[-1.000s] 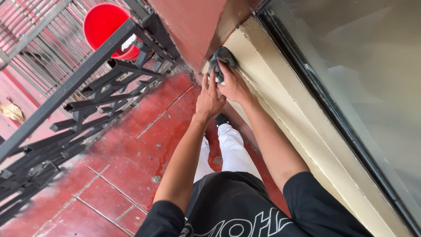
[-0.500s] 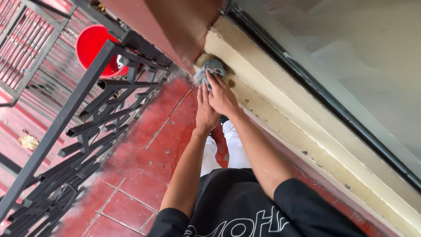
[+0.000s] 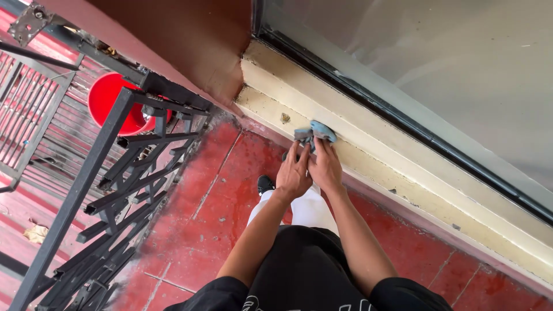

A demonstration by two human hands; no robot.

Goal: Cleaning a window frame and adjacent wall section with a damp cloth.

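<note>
A small blue-grey cloth (image 3: 314, 132) is pressed against the lower cream ledge (image 3: 403, 173) under a large window. My right hand (image 3: 326, 167) lies on the cloth with its fingers over it. My left hand (image 3: 293, 175) sits beside it, fingertips touching the cloth's lower edge. Both forearms reach forward from my black shirt. Part of the cloth is hidden under my fingers.
A black metal railing (image 3: 115, 173) runs along the left, with a red bucket (image 3: 110, 103) behind it. Red floor tiles (image 3: 213, 207) lie below, and my white trousers and black shoe (image 3: 265, 184) show under my arms. The window pane (image 3: 438, 63) fills the upper right.
The view has swung, and both hands with the cloth have slid along the ledge, away from the red wall corner. The hands stay together on the cloth.
</note>
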